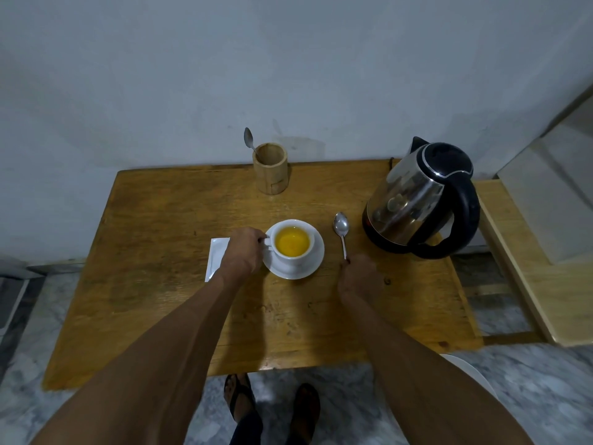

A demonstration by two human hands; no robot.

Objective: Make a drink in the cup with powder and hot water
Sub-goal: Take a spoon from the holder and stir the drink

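My left hand [244, 252] is closed on the handle of the white cup [291, 241], fingers pinched around it at the cup's left side, and the cup sits upright on its white saucer [313, 264], just to the right of my knuckles. The cup holds a yellow-orange drink [292, 241] that fills it to well below the rim. Under my left wrist, and partly hidden by it, a flat white packet [215, 256] lies on the wooden table [160, 252], its right edge running beneath my hand toward the saucer. My right hand [361, 277] is curled shut on the end of a metal spoon [341, 228], gripping the tip of the handle; the spoon points away from me, its bowl face up beyond my fingers, and it seems to lie on the table, though I cannot tell for sure that the bowl touches the wood. The spoon lies between the saucer on its left and the steel electric kettle [414, 200] on its right, near both but touching neither. The kettle stands beyond and to the right of my right hand, lid down, black handle toward me. Far beyond my left hand, at the table's back edge by the wall, a wooden holder [270, 171] stands with a second spoon [249, 141] leaning out of it.
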